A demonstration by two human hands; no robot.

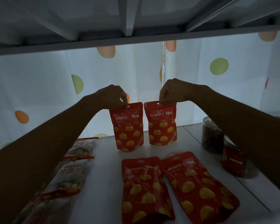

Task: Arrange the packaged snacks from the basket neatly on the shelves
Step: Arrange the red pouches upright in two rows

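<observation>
The person's left hand [113, 97] is pinching the top edge of a red pouch [128, 128], with the fingers curled down over the seal beside the hang hole. The right hand [171, 91] is gripping the top of a second red pouch [162, 125] in the same way. Both pouches are standing upright toward the back of the shelf [103, 167], side by side and almost touching, printed fronts facing the camera. Their bottoms are reaching down to the shelf board, though it is hard to tell whether they are bearing their own weight.

Nearer the front of the shelf, a third pouch [144, 189] and a fourth pouch [199, 186] of the same red kind are lying flat next to each other, the fourth turned at a slant. Along the left side of the shelf, pale bags [68, 180] with red trim are lying flat in a row. On the right side of the shelf, two clear jars [212, 136] with dark contents are standing, one partly hidden by the right forearm. A spotted curtain [39, 88] is hanging behind the shelf, and the underside of an upper shelf [136, 18] is showing above it.
</observation>
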